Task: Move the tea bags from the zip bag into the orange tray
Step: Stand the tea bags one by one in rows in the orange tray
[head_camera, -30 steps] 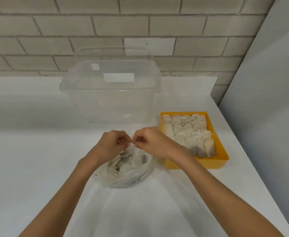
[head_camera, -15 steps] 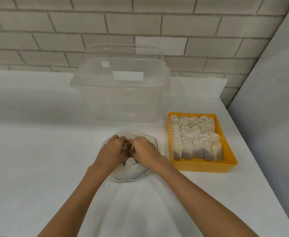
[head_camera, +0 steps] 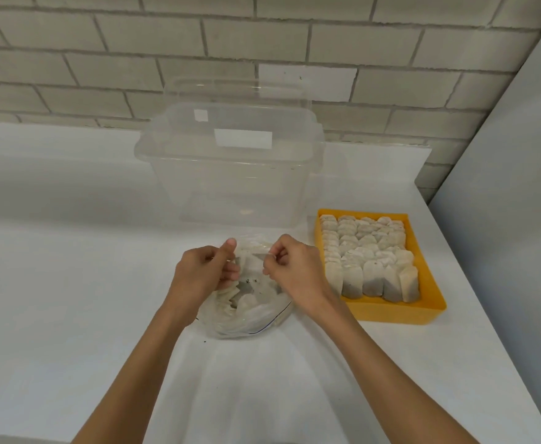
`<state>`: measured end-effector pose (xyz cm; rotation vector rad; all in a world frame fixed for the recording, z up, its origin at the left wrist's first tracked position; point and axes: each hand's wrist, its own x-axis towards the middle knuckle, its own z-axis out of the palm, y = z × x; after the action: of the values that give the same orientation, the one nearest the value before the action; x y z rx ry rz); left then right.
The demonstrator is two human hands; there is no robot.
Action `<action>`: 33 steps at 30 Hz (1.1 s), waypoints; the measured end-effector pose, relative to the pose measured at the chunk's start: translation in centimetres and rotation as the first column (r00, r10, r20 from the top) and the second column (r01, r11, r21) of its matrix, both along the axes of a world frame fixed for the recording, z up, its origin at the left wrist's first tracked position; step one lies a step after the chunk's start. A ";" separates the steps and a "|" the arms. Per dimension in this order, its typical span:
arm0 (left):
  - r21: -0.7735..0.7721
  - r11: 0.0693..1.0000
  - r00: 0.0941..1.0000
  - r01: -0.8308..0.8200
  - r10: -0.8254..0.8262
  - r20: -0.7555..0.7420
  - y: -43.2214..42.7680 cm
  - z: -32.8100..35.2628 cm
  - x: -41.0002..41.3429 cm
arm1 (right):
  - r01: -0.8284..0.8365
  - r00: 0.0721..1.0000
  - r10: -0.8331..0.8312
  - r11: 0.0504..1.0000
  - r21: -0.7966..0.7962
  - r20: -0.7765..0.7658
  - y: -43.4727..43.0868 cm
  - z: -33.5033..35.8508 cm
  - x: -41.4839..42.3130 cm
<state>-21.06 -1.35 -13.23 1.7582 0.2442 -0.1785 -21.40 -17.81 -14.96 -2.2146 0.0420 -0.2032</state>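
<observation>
A clear zip bag (head_camera: 246,318) with a blue seal line lies on the white table, holding several pale tea bags (head_camera: 246,299). My left hand (head_camera: 202,274) pinches the bag's top edge on the left. My right hand (head_camera: 294,270) pinches the same edge on the right, and the mouth is stretched between them. To the right sits the orange tray (head_camera: 391,310), packed with rows of tea bags (head_camera: 368,254) standing on edge.
A large clear plastic box (head_camera: 230,174) stands behind the bag, near the brick wall. A grey panel (head_camera: 512,219) rises along the table's right edge. Dark tea crumbs (head_camera: 205,341) dot the table by the bag.
Both hands have lifted and drawn apart, pulling the bag's mouth wider. The camera has shifted slightly.
</observation>
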 end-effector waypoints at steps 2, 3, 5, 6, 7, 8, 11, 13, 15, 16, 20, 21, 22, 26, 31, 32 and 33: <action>-0.065 0.998 1.000 0.012 -0.013 -0.012 -0.2 0.1 0.0 | -0.025 0.997 0.028 0.998 -0.053 0.070 0.4 -0.1 -0.2; -0.071 0.997 1.000 0.013 -0.013 0.007 -0.2 0.2 0.1 | -0.046 0.995 0.051 0.997 -0.060 0.086 0.5 -0.2 -0.3; -0.047 0.999 0.998 0.019 -0.016 0.065 -0.1 0.2 0.3 | -0.091 0.993 0.094 0.995 -0.036 0.072 0.8 -0.6 -0.3; -0.012 1.000 0.995 0.026 -0.025 0.096 0.1 0.3 0.4 | -0.108 0.993 0.109 0.994 -0.019 0.051 0.9 -0.9 -0.2; 0.038 0.999 0.991 0.032 -0.036 0.125 0.3 0.3 0.5 | -0.126 0.992 0.126 0.992 -0.012 0.023 1.0 -1.3 -0.1; 0.092 0.995 0.987 0.035 -0.048 0.153 0.5 0.3 0.6 | -0.145 0.989 0.145 0.989 -0.023 -0.016 1.1 -1.6 0.1; 0.200 0.979 0.975 0.047 -0.088 0.203 1.2 0.6 1.2 | -0.214 0.968 0.194 0.969 -0.125 -0.161 1.5 -2.7 0.5; 0.247 0.967 0.971 0.068 -0.121 0.208 1.6 0.8 1.6 | -0.261 0.951 0.220 0.949 -0.178 -0.218 2.1 -3.0 0.5; 0.281 0.955 0.965 0.092 -0.156 0.212 1.9 1.1 1.9 | -0.305 0.937 0.258 0.933 -0.192 -0.236 2.8 -3.0 0.5; 0.289 0.952 0.963 0.100 -0.166 0.213 1.9 1.2 2.0 | -0.322 0.932 0.275 0.927 -0.192 -0.238 3.2 -3.0 0.4; 0.309 0.945 0.958 0.111 -0.185 0.222 2.1 1.5 2.3 | -0.354 0.908 0.285 0.914 -0.199 -0.307 3.9 -3.0 0.7; 0.311 0.944 0.957 0.112 -0.187 0.222 2.1 1.6 2.3 | -0.357 0.904 0.281 0.911 -0.207 -0.323 4.0 -3.0 0.7; 0.312 0.943 0.957 0.112 -0.187 0.222 2.1 1.6 2.4 | -0.364 0.898 0.280 0.906 -0.215 -0.339 3.9 -3.0 0.8; 0.310 0.944 0.960 0.113 -0.184 0.211 2.3 1.6 2.3 | -0.369 0.894 0.283 0.904 -0.215 -0.348 3.2 -2.6 0.8; 0.317 0.943 0.961 0.105 -0.178 0.213 2.5 1.8 2.2 | -0.307 0.938 0.262 0.933 -0.189 -0.229 1.4 -0.3 0.3; 0.316 0.943 0.960 0.103 -0.177 0.217 2.6 1.9 2.2 | -0.280 0.947 0.240 0.944 -0.176 -0.214 1.0 0.2 0.1; 0.312 0.945 0.959 0.100 -0.175 0.223 2.6 2.0 2.2 | -0.240 0.956 0.209 0.961 -0.135 -0.206 0.5 0.7 0.0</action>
<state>-18.85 1.23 -11.25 2.0789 -0.0391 -0.0211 -21.37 -17.35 -14.31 -2.3699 -0.1264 0.1373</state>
